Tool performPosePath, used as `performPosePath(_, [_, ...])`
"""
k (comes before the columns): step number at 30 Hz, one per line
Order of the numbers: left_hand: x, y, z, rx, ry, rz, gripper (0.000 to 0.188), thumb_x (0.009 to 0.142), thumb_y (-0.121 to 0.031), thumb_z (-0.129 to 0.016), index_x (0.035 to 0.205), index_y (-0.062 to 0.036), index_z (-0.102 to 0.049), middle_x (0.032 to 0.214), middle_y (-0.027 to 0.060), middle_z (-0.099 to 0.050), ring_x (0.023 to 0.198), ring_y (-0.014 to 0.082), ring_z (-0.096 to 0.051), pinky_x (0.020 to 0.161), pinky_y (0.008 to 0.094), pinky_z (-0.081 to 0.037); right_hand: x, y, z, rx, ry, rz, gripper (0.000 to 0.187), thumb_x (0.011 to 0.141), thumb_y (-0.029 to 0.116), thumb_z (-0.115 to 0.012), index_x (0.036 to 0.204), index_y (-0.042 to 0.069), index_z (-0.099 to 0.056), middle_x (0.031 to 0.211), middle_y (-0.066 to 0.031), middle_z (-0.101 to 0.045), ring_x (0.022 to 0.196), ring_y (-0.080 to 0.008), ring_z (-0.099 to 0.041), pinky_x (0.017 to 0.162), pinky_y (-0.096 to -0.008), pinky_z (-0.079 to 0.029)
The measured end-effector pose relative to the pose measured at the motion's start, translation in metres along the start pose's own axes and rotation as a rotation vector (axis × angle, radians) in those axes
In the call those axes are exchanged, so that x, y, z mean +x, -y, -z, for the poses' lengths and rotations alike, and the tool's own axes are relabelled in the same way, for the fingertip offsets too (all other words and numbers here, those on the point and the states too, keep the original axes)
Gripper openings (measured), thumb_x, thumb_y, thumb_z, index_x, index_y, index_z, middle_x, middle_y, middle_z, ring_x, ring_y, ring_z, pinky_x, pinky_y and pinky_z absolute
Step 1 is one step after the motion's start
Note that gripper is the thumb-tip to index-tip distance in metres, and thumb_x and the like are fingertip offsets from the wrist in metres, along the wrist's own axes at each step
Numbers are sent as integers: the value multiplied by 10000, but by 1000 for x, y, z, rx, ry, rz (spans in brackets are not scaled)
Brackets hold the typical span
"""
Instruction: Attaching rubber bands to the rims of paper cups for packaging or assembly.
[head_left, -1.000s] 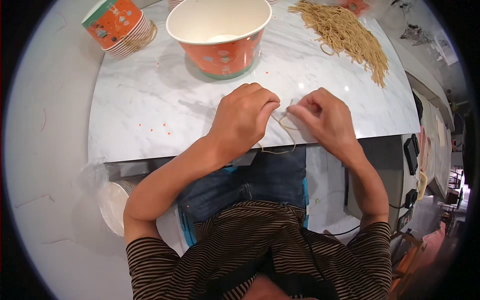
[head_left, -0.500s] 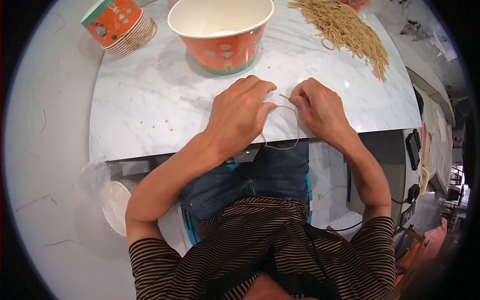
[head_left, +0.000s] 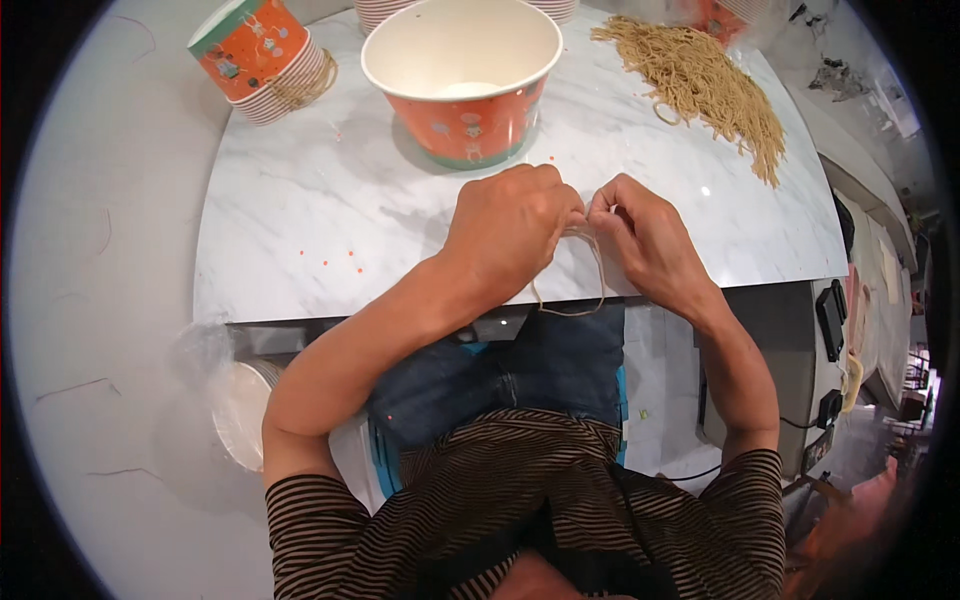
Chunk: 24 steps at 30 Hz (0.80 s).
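My left hand (head_left: 515, 225) is closed in a pinch near the table's front edge. Close beside it, my right hand (head_left: 655, 240) also pinches, thumb against fingertips. A thin tan string (head_left: 570, 313) runs between the two sets of fingertips and hangs down as a loop past the table edge. The pinched ends are mostly hidden by the fingers. Just beyond my hands stands a large paper bucket (head_left: 468, 120), orange with a green base and a white inside. A heap of tan strings (head_left: 705, 90) lies at the far right of the table.
At the far left, a tilted stack of paper buckets (head_left: 265, 55) has tan string around it. More stacked white rims (head_left: 385, 14) show behind the large bucket. Small orange dots (head_left: 350, 254) lie on the marbled white table (head_left: 270, 215). White containers (head_left: 240, 415) in clear plastic stand below left.
My hands have come closer together, and the left fingers have closed in on the string. The short string end that stuck out by the right fingertips is hidden. The view has shifted slightly.
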<state>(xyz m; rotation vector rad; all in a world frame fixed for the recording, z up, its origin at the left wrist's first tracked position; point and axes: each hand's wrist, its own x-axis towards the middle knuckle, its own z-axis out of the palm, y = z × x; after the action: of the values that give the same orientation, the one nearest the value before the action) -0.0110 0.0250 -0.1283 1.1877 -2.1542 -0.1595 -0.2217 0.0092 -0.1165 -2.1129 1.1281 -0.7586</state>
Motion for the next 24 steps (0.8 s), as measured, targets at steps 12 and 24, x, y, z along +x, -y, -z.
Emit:
performPosePath(12, [1, -12, 39, 5, 9, -4, 75, 858, -113, -785, 882, -76, -725, 828, 65, -673, 745, 296, -680, 635, 386, -523, 21, 6, 19, 555, 306, -232, 200, 1002, 74, -678, 1135, -63, -735, 852, -53, -714, 677, -95, -668, 663, -246, -574])
performPosePath(24, [38, 15, 91, 251, -243, -95, 433, 750, -72, -837, 1144, -62, -658, 1023, 161, -717, 982, 364, -671, 848, 448, -509, 87, 14, 15, 642, -29, 152, 168, 1001, 146, -692, 1016, -20, -706, 834, 5, -666, 690, -40, -591, 623, -217, -495])
